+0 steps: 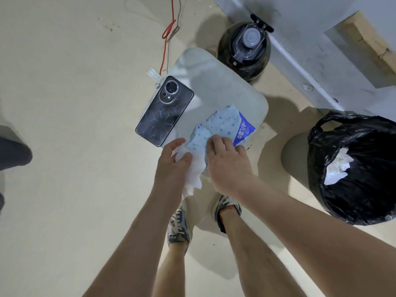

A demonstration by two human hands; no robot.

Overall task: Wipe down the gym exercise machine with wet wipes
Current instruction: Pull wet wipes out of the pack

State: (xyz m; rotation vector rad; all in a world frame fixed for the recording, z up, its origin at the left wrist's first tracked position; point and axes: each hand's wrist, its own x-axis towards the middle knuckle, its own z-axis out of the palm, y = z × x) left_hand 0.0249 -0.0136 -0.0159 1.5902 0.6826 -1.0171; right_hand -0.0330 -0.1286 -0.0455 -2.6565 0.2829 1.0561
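Left hand (171, 163), fingers curled round the wet wipe (194, 172), should pull slowly and level while the right hand (227, 161), fingers nearly straight, pins the wipe pack (222, 123) down.

Even overhead light, wide-angle edge distortion

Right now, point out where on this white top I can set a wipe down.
Bare: the top, far half, between the phone on its left, the wipes pack nearer you and the bottle beyond. Crowded: the near edge, where the left hand pinches a wipe and the right hand presses the pack.
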